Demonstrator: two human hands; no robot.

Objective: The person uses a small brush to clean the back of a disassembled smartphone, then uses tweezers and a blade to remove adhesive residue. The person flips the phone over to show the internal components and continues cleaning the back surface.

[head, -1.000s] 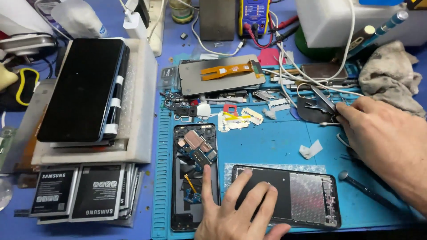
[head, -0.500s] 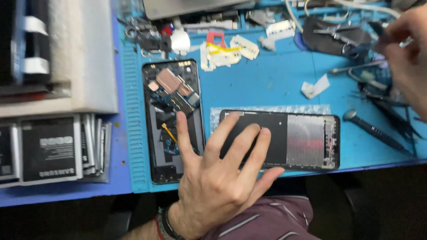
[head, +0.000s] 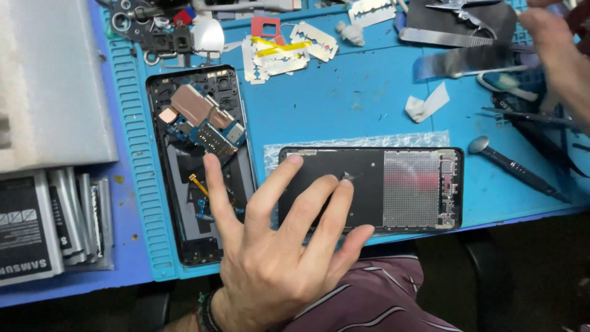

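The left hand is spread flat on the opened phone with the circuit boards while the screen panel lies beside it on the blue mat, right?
Not quite. In the head view the left hand rests on the screen panel; the opened phone lies beside it on the blue mat.

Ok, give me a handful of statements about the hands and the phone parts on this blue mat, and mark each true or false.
1. The left hand lies spread with its fingers on the black screen panel. True.
2. The opened phone body lies to the right of the screen panel. False: it lies to the left of it, lengthwise up the mat.
3. The right hand is at the far right edge, blurred, among the metal tools. True.
4. The left hand holds a screwdriver. False: it holds nothing; the dark tool with a round tip lies on the blue mat, right of the panel.
5. A stack of batteries sits at the left edge. True.
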